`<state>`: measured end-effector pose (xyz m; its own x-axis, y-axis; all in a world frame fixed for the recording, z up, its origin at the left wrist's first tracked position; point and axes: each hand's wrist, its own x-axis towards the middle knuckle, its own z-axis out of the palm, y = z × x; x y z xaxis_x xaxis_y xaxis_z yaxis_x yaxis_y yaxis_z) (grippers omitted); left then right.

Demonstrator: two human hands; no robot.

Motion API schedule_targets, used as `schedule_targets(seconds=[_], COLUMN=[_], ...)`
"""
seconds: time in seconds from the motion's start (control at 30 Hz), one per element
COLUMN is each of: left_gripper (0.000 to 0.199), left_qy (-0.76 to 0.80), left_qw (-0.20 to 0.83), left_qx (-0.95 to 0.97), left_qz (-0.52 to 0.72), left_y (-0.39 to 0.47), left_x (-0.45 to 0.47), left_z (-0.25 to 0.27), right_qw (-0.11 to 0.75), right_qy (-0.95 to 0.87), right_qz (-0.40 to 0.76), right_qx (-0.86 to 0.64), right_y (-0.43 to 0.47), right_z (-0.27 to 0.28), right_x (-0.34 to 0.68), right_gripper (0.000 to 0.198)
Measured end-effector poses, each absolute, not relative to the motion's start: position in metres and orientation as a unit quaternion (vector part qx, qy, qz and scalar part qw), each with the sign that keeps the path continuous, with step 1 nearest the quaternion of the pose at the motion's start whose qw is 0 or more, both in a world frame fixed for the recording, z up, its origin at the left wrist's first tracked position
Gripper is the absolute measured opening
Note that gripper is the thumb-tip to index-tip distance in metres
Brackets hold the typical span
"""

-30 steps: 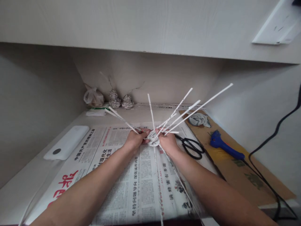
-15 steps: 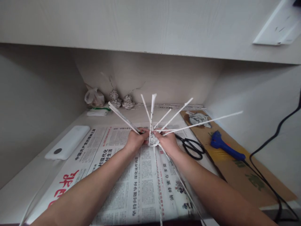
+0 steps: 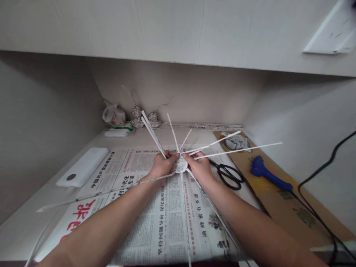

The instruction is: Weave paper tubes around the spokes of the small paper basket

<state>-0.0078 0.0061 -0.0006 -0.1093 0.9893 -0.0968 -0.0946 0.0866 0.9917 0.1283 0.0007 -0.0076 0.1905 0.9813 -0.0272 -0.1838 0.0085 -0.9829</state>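
Both hands hold a small round weaving (image 3: 182,164) of rolled newspaper strips, with long paper sticks radiating from it. My left hand (image 3: 163,163) pinches its left edge, where two sticks (image 3: 150,128) lean up and left. My right hand (image 3: 198,164) grips the right edge, with sticks (image 3: 239,150) fanning out to the right past its fingers. One long stick (image 3: 111,190) lies over my left wrist toward the lower left. Two more strands run down toward me, one along my right forearm. The fingertips partly cover the weaving's upper rim.
Newspaper (image 3: 144,226) covers the desk. To the right are black-handled scissors (image 3: 230,177), cardboard (image 3: 294,218) and a blue glue gun (image 3: 271,176) with a black cord. A white power bank (image 3: 82,167) lies left. Woven paper pieces (image 3: 137,116) and a plastic bag (image 3: 113,114) stand at the back.
The stick that stood upright in the middle is gone from there, and one now lies to the lower left over my left wrist. The sticks on the right have tilted lower.
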Motion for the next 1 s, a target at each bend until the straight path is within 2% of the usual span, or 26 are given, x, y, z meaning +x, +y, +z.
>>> schedule_targets(seconds=[0.13, 0.33, 0.57, 0.77, 1.0], left_gripper=[0.029, 0.034, 0.03, 0.034, 0.04], left_qy=[0.536, 0.514, 0.476, 0.476, 0.468], left_qw=[0.508, 0.529, 0.566, 0.599, 0.619], left_qx=[0.417, 0.378, 0.377, 0.376, 0.371], left_qz=[0.529, 0.559, 0.558, 0.523, 0.51], left_y=[0.006, 0.006, 0.006, 0.009, 0.006], left_x=[-0.009, -0.009, -0.011, -0.01, -0.01], left_z=[0.001, 0.004, 0.001, -0.001, 0.003], right_qw=[0.603, 0.583, 0.552, 0.569, 0.561], right_qy=[-0.425, -0.481, -0.424, -0.432, -0.387], right_qz=[0.5, 0.445, 0.53, 0.501, 0.524], right_qx=[-0.453, -0.479, -0.484, -0.488, -0.511], right_y=[-0.003, -0.005, -0.002, -0.002, 0.0], right_z=[-0.001, 0.005, -0.004, -0.006, -0.003], right_x=[0.127, 0.128, 0.127, 0.125, 0.128], right_gripper=[0.032, 0.029, 0.045, 0.041, 0.041])
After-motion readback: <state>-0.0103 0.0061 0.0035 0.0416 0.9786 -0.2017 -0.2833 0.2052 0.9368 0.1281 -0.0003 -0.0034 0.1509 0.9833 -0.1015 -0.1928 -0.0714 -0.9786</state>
